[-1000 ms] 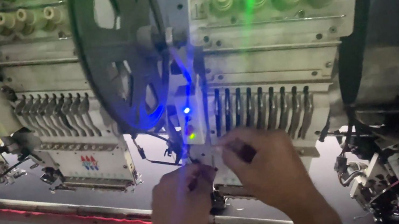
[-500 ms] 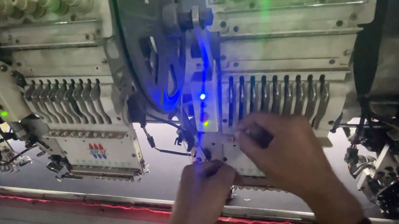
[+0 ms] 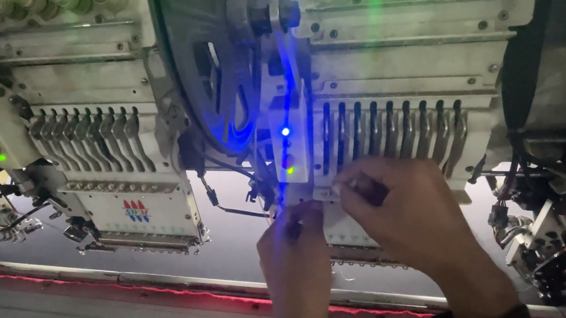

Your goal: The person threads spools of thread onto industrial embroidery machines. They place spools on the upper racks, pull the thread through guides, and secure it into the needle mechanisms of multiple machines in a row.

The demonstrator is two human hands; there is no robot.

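Head view: hands (image 3: 356,223) unchanged, cam closer.

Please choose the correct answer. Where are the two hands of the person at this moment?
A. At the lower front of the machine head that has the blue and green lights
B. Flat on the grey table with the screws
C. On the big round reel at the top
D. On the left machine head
A: the left hand and right hand meet at the bottom of the lit machine head, just below its blue light.
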